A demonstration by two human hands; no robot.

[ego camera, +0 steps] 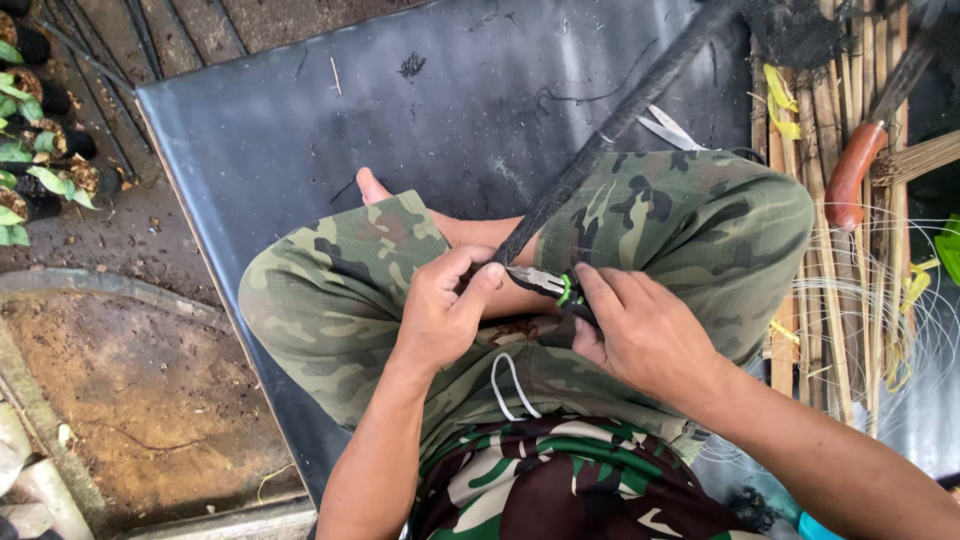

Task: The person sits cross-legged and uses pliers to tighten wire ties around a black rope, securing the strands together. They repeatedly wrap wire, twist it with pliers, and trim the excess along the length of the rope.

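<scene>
I sit cross-legged in camouflage trousers on a dark sheet. My left hand [445,305] grips the near end of a long dark strip [610,130] that runs up and to the right over my knee. My right hand [640,335] holds pliers [548,283] with black and green handles. The plier jaws point left and meet the strip's end right by my left thumb. Whether the jaws pinch the strip, I cannot tell.
A dark plastic sheet [300,130] covers the ground under me. At right lie bamboo slats [830,310], coils of thin clear line [900,300] and a knife with a reddish-brown handle [853,175]. Potted seedlings [35,150] stand at the far left. Bare soil [130,390] lies lower left.
</scene>
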